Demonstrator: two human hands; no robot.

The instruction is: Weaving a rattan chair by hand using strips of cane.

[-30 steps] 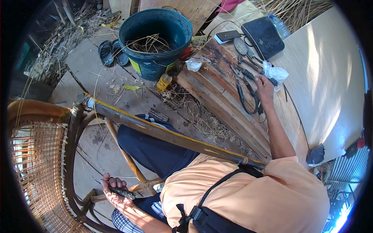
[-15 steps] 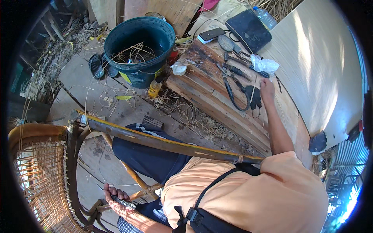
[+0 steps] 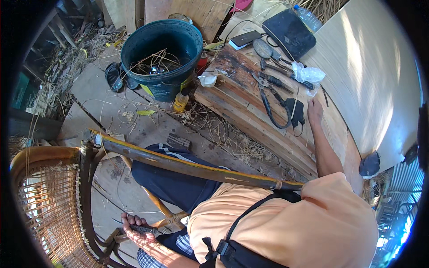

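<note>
At the lower left, my left hand [image 3: 139,230] lies palm up with its fingers curled round a thin pointed tool [image 3: 145,228]. The tool looks like an awl, with a dark patterned handle and a slender curved metal tip past the fingers. My right hand [image 3: 315,111] rests closed on the wooden worktop [image 3: 337,120]; whatever its fingers may hold is hidden. Just beyond it lies a clear plastic bag [image 3: 308,75], and a black glove-like piece [image 3: 296,110] sits to its left. A rattan chair [image 3: 51,201] with a woven panel stands at my left, its curved dark rail [image 3: 187,166] crossing before my body.
Pliers or shears [image 3: 263,91], a hammer [image 3: 279,69], a phone [image 3: 246,39] and a black pouch [image 3: 289,33] lie on the worktop. A dark green bucket [image 3: 161,53] holds cane strips. Near it are a yellow bottle [image 3: 180,102] and sandals [image 3: 114,77].
My right hand has drawn slightly back from the plastic bag. My left hand has turned a little with the awl-like tool. The whole view has shifted slightly.
</note>
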